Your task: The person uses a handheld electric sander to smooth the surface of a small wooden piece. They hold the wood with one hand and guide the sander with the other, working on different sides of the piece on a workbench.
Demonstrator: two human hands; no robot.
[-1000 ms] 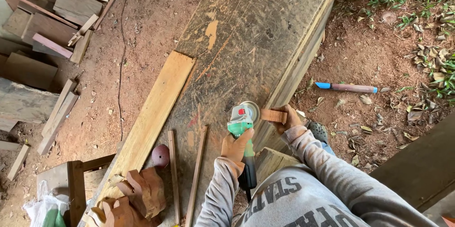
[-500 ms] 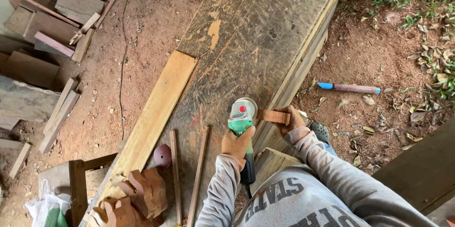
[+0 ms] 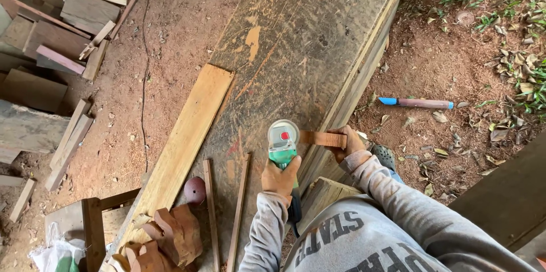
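The left hand (image 3: 280, 176) is clenched round the green angle grinder (image 3: 282, 148), while the right hand (image 3: 345, 142) pinches a small reddish wooden strip (image 3: 321, 138) against its disc, above the worn grey plank workbench (image 3: 296, 50). Sanding looks underway; next calls for steady, light pressure.

- Soft, even daylight fills the scene; nothing looks dim.
- The long, worn grey-brown wooden workbench (image 3: 307, 39) lies in open shade, with no hard shadows across it.
- The red dirt ground with green weeds and dry leaves (image 3: 500, 33) at the upper right is the brightest part, without blown-out glare.
- The pale yellow plank (image 3: 182, 147) reads sharp, its grain clear.
- The wide lens bends straight edges slightly toward the corners.
- The grey sweatshirt sleeves (image 3: 398, 204), nearest the camera, look a little soft.
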